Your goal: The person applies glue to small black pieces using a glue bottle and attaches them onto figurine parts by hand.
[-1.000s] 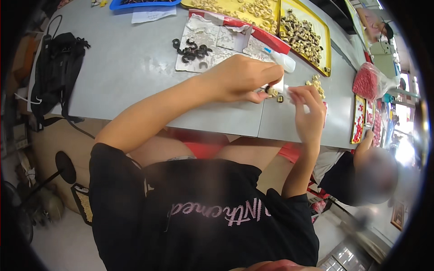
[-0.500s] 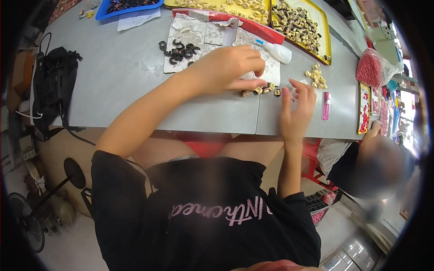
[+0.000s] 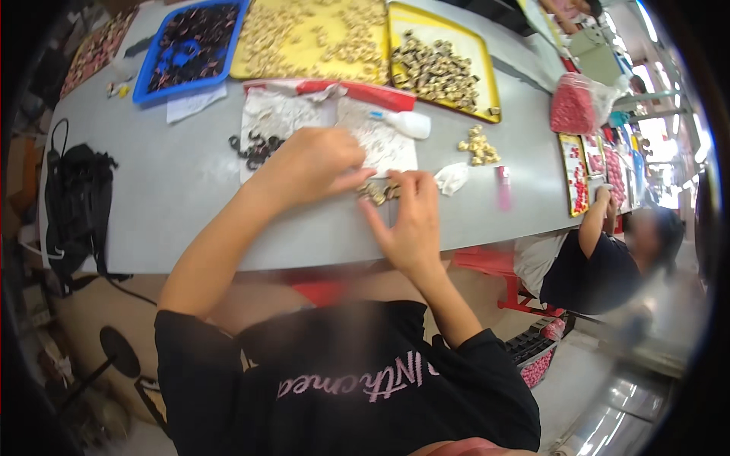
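Note:
A small cluster of gold-and-black pieces (image 3: pixel 376 193) lies on the grey table between my two hands. My left hand (image 3: pixel 318 161) reaches over a white sheet (image 3: pixel 391 154) stained with dark marks, its fingers bent and its thumb held apart beside the cluster. My right hand (image 3: pixel 411 216) has thumb and forefinger spread around the pieces, touching or almost touching them. I see nothing held in either hand, though the left fingertips are partly hidden. Black curved pieces (image 3: pixel 258 149) lie on the sheet left of my left hand. A white squeeze bottle (image 3: pixel 409 124) with a blue tip rests behind.
Behind stand a blue tray (image 3: pixel 142 93) of dark pieces and two yellow trays (image 3: pixel 318 36) (image 3: pixel 493 114) of gold pieces. To the right are loose gold pieces (image 3: pixel 477 146), crumpled white tissue (image 3: pixel 452 178) and a pink tube (image 3: pixel 503 188). A black bag (image 3: pixel 80 205) lies left; a co-worker (image 3: pixel 601 266) sits right.
My right hand has moved left, closer to my left hand and around the small pieces. The left fingers have curled more. The view has shifted, showing more of the trays.

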Demonstrator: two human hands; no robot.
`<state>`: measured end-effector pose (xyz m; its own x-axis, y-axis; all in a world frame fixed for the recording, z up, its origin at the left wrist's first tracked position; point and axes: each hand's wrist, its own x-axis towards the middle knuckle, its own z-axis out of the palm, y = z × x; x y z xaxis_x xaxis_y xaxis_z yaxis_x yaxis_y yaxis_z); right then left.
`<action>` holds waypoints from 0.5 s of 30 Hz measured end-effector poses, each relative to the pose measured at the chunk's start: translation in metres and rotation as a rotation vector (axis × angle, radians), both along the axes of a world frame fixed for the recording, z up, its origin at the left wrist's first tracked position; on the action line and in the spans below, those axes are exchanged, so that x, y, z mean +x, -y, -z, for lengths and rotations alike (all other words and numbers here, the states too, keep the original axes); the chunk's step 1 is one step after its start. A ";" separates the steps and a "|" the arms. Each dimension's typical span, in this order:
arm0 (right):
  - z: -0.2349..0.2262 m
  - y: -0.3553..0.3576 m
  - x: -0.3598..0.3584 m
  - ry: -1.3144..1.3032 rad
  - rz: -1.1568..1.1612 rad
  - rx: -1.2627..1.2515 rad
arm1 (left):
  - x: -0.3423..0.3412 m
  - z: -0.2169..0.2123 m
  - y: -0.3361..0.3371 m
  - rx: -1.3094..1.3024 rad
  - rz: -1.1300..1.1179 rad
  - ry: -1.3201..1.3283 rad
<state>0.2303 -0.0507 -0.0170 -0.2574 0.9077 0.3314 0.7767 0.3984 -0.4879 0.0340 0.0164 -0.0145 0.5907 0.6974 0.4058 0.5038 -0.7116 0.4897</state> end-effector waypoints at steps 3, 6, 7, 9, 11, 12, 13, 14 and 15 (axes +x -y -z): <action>0.000 0.008 -0.009 0.023 0.002 0.020 | 0.002 -0.004 0.002 -0.013 0.004 -0.012; 0.000 0.007 -0.022 -0.006 0.015 -0.002 | 0.000 -0.002 0.000 0.000 0.007 0.011; 0.000 0.008 -0.025 -0.017 0.010 0.000 | -0.002 -0.003 -0.001 -0.002 0.008 0.023; 0.000 0.008 -0.032 -0.015 -0.024 -0.036 | -0.004 -0.005 -0.003 0.008 -0.009 0.015; 0.003 0.009 -0.037 -0.037 -0.025 0.009 | -0.005 -0.006 -0.006 0.025 -0.046 -0.039; 0.004 0.010 -0.035 -0.026 -0.006 0.020 | -0.002 -0.006 -0.009 0.056 -0.038 -0.009; 0.003 0.011 -0.033 -0.021 0.003 0.028 | 0.000 -0.006 -0.012 0.087 -0.029 0.020; 0.002 0.010 -0.031 -0.025 0.005 0.036 | -0.001 -0.007 -0.014 0.130 -0.030 0.042; 0.000 0.013 -0.031 -0.063 0.020 0.041 | -0.003 -0.013 -0.013 0.135 -0.036 0.009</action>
